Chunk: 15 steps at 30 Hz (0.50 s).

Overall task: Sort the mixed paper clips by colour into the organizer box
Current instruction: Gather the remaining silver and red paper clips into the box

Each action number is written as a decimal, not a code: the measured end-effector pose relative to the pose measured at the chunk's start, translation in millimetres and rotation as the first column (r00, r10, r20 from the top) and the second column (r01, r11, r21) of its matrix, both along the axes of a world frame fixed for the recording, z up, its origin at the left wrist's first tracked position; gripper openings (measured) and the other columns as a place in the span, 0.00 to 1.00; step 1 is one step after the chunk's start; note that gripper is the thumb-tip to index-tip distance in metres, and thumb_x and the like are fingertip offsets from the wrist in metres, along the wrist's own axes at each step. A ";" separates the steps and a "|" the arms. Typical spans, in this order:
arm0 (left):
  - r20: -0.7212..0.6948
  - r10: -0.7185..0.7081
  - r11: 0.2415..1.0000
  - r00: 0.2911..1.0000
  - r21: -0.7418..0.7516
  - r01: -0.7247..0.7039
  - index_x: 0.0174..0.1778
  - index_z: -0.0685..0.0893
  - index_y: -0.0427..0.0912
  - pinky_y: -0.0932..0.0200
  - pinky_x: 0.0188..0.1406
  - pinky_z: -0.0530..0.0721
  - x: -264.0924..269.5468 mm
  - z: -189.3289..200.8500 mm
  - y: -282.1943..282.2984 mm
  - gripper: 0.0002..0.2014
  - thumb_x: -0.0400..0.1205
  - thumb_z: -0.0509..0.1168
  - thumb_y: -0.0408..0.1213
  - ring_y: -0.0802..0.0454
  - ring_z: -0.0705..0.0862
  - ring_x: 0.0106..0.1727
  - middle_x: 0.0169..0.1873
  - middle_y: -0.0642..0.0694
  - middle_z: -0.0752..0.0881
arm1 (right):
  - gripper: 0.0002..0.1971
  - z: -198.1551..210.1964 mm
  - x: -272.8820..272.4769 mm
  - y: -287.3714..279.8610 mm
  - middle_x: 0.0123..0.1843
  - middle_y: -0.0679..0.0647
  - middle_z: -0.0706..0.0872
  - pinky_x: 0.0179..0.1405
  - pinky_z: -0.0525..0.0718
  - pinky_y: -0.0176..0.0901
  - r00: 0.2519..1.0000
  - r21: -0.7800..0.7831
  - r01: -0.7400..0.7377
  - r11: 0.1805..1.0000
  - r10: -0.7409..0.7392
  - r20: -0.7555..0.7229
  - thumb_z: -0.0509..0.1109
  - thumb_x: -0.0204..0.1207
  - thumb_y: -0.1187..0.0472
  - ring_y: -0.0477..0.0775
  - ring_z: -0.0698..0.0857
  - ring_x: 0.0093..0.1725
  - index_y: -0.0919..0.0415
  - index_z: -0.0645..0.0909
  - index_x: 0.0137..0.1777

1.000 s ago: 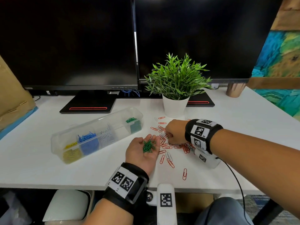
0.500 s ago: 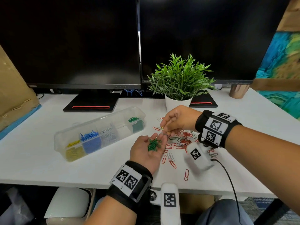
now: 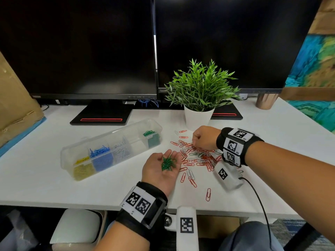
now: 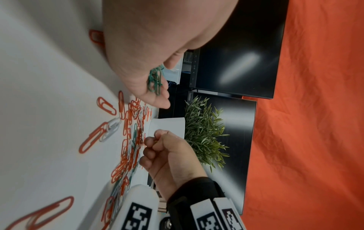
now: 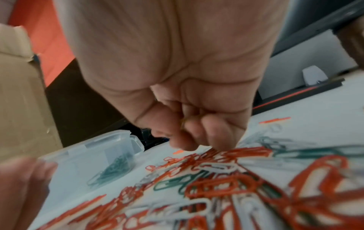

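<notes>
A clear organizer box (image 3: 134,130) lies left of centre, open, with yellow (image 3: 83,168), blue (image 3: 101,154), white (image 3: 121,150) and green (image 3: 153,138) clips in separate compartments and one compartment bare. My left hand (image 3: 161,171) is held palm up beside the box, and a small heap of green clips (image 3: 168,163) lies on the palm (image 4: 155,79). A mixed pile of red, white and green clips (image 3: 199,158) is spread on the desk. My right hand (image 3: 204,138) is down on the pile's far edge, fingers curled (image 5: 197,135), with no clip showing between them.
A potted plant (image 3: 198,117) stands just behind the right hand. Two dark monitors with flat bases line the back. A cardboard box (image 3: 14,105) is at the far left and a copper cup (image 3: 266,101) at the back right. One stray red clip (image 3: 208,194) lies near the front edge.
Half a second ago the right hand was raised over the left palm with a green clip. It has since dropped back to the far side of the pile. The left palm has stayed put.
</notes>
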<state>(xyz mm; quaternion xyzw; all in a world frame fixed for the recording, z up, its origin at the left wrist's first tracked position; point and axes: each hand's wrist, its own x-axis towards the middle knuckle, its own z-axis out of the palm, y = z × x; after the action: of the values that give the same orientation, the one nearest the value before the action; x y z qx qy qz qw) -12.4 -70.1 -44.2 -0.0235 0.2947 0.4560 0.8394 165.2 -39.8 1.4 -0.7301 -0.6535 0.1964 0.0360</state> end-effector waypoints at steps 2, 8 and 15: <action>-0.005 -0.006 1.000 1.000 -0.003 0.006 0.51 0.78 0.32 0.47 0.54 0.86 -1.2 1.9 -1.6 0.07 0.83 0.57 0.31 0.42 0.80 0.48 0.50 0.35 0.79 | 0.10 -1.2 -1.4 2.2 0.42 0.56 0.80 0.34 0.76 0.40 0.997 -0.070 0.014 0.997 -0.009 0.073 0.60 0.81 0.62 0.55 0.78 0.40 0.60 0.78 0.39; -0.006 -0.013 1.000 1.000 -0.017 0.013 0.49 0.80 0.30 0.49 0.52 0.85 -5.8 1.3 1.0 0.08 0.83 0.58 0.31 0.41 0.81 0.50 0.43 0.35 0.80 | 0.06 -5.7 -0.2 2.1 0.50 0.52 0.89 0.48 0.82 0.41 0.979 -0.071 -0.107 0.992 0.117 0.164 0.74 0.74 0.57 0.50 0.83 0.46 0.59 0.87 0.45; -0.010 0.008 1.000 1.000 -0.006 -0.008 0.54 0.79 0.30 0.46 0.55 0.85 -5.2 -1.4 2.6 0.10 0.84 0.57 0.31 0.40 0.82 0.48 0.47 0.34 0.80 | 0.14 -10.1 -5.2 3.2 0.53 0.60 0.88 0.47 0.79 0.42 0.965 -0.183 -0.092 0.979 0.133 0.227 0.68 0.79 0.55 0.52 0.80 0.45 0.65 0.86 0.54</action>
<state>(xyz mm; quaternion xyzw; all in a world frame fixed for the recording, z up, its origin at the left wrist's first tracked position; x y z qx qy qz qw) -17.5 -67.5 -45.6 -0.0249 0.3003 0.4586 0.8360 160.0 -36.7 -8.7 -0.7102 -0.6745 0.1645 -0.1167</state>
